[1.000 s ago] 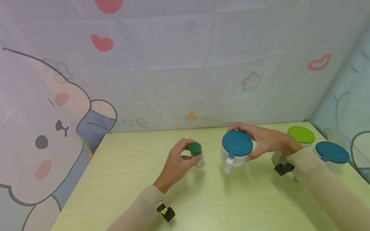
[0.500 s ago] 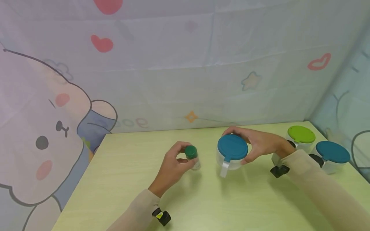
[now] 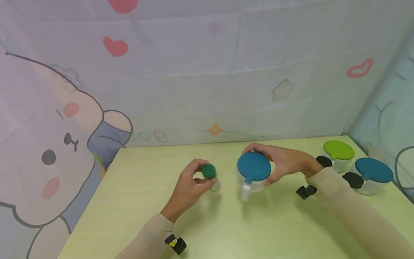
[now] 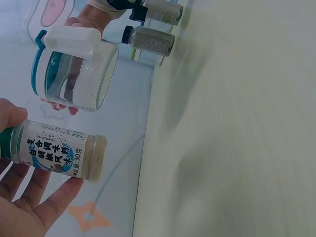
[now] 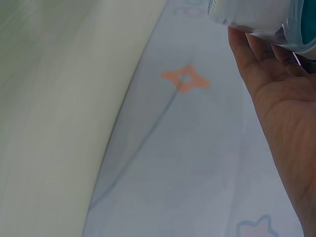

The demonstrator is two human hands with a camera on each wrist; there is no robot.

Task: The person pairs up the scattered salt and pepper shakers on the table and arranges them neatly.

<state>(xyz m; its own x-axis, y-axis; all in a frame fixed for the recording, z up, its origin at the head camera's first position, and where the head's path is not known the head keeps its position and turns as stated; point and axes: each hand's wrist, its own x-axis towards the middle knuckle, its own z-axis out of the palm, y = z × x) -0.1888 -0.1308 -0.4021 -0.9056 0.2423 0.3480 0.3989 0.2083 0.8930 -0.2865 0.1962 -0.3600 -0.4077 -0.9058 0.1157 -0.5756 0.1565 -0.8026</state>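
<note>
The left hand (image 3: 192, 185) pinches a green-capped bottle (image 4: 54, 149) between thumb and fingers above the table (image 3: 139, 194); tan powder (image 4: 96, 159) shows through its bottom end. At three o'clock from it, the right hand (image 3: 289, 162), spread wide, curls round a clear blue-lidded jar (image 3: 254, 166), also raised. Farther toward three o'clock stand a green-lidded jar (image 3: 338, 150), another blue-lidded one (image 3: 373, 170) and black-capped bottles (image 4: 152, 40), greyish inside.

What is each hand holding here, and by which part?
The left hand holds a small bottle by its sides, near the green cap. The right hand holds a clear jar round its body, below the blue lid, not by its handle.
</note>
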